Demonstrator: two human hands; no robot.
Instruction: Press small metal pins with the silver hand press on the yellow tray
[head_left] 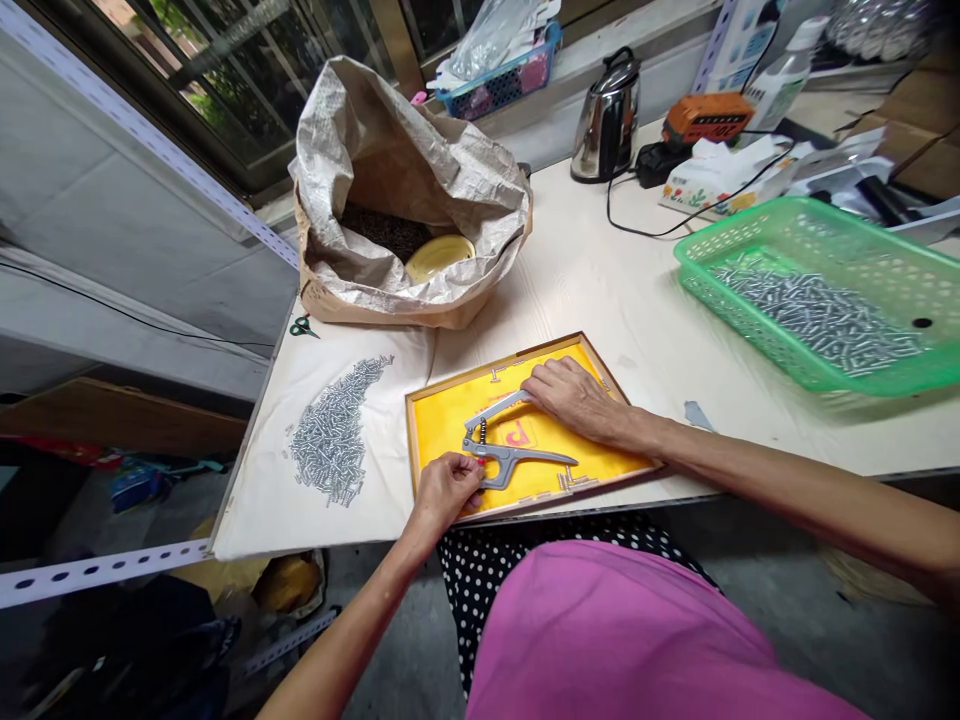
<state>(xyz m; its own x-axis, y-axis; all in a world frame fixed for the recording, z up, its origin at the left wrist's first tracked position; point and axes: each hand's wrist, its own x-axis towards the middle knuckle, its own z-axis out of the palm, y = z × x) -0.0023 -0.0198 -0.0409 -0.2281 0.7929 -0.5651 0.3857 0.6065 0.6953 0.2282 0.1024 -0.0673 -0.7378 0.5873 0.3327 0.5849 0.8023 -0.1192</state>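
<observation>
A grey metal hand press tool (517, 455) with two long handles and a dark coil spring lies in a shallow yellow-lined tray (442, 410). My right hand (566, 395) is wrapped over the end of its upper handle. At the tool's jaw end, beside a small red part, my left hand (450, 487) is closed in a pinch; its fingertips hide whatever they hold. Several small metal pins (574, 481) rest along the tray's near edge. To the left, a heap of similar small silver pins (330, 435) is spread on the pale table.
Behind the tray stands a large open sack (412, 300) holding dark small pieces and a yellow dish (440, 258). A green basket (795, 375) of metal pins sits right. Farther back are a steel kettle (607, 120) and a black cable (652, 233). Green-handled scissors (301, 326) lie left.
</observation>
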